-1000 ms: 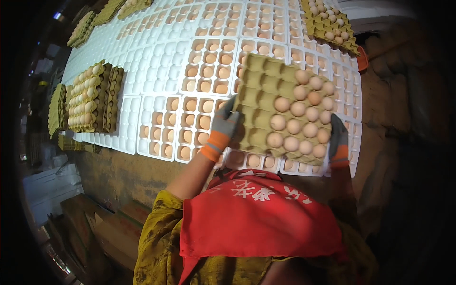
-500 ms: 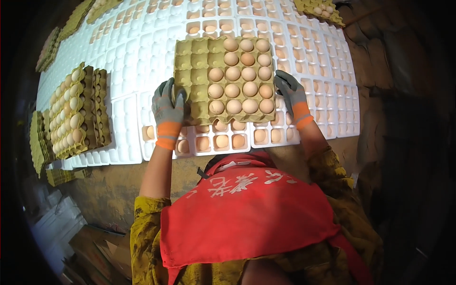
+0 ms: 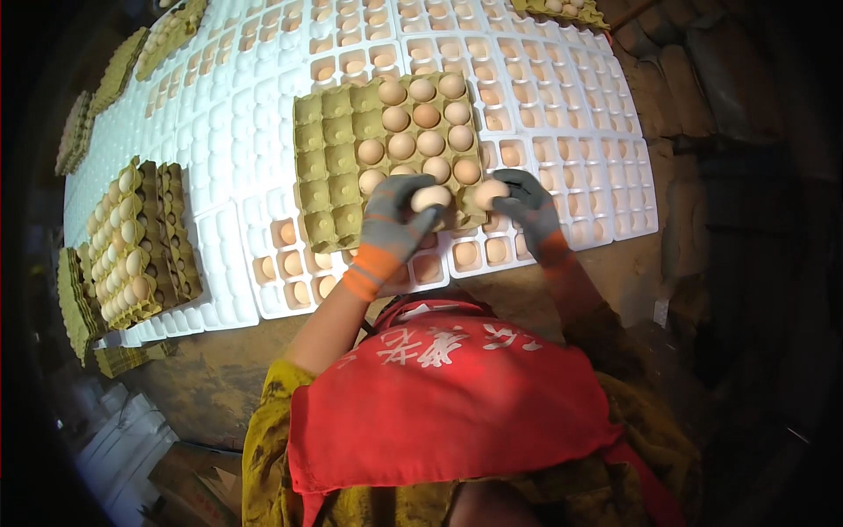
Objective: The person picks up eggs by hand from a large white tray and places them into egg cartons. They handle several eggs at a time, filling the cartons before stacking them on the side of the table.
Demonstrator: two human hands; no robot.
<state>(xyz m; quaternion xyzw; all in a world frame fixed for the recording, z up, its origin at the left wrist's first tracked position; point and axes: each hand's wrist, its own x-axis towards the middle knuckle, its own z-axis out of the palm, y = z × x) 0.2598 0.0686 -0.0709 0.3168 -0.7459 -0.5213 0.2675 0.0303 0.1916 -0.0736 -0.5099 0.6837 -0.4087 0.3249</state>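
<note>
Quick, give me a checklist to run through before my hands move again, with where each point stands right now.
1. Left hand has a grip on an egg: ok.
2. Right hand has a grip on another egg: ok.
3. Pulp egg tray lies on the white plastic trays, with neither hand holding it up: ok.
4. White trays in front fully in view: not ok, the pulp egg tray and left hand cover part of them.
5. Both held eggs free of cracks: cannot tell, too small and partly hidden by fingers.
</note>
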